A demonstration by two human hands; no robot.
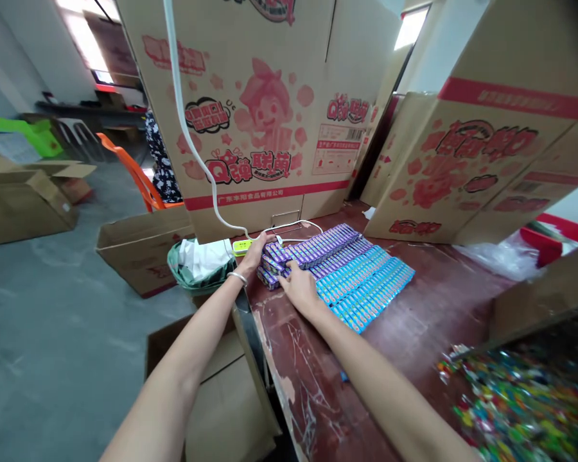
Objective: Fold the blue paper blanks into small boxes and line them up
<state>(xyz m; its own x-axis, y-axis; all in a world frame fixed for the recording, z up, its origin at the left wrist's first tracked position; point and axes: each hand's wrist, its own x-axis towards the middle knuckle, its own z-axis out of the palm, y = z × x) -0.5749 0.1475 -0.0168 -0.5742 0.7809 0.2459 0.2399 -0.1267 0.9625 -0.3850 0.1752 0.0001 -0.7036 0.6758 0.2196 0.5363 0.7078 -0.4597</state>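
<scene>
Near the table's left edge my left hand, with a white bracelet at the wrist, curls against the left end of a stack of small purple boxes. My right hand has its fingertips closed on the near right side of the same stack. Long rows of purple boxes extend to the right behind my right hand. In front of them lie rows of blue boxes, side by side on the dark red table. My fingers partly cover the stacked boxes.
Large printed cartons stand behind the rows, with a white cable hanging down. A green-lined bin sits left of the table, above an open carton. Colourful wrapped pieces spill at the right. A person is behind the carton.
</scene>
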